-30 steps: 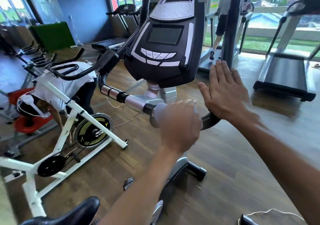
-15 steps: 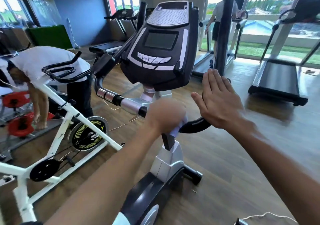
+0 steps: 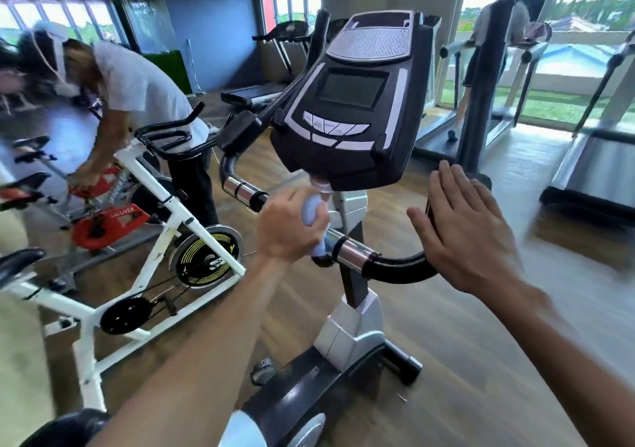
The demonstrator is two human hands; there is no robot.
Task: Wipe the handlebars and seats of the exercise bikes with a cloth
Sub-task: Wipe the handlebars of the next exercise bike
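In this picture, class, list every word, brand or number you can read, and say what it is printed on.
"SPINNER": only partly legible, running up the white frame of the far spin bike.
"CALLIVEN", or close to it: blurred, on the red flywheel cover.
Console buttons: markings too small to read.
Console screen: blank.

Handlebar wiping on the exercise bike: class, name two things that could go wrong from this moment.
1. The left hand grips a bunched cloth on the handlebar close under the console; a wide stroke might knock it.
2. The right hand is open and seems not to grip the black bend, so hard rubbing may go unsteadied.
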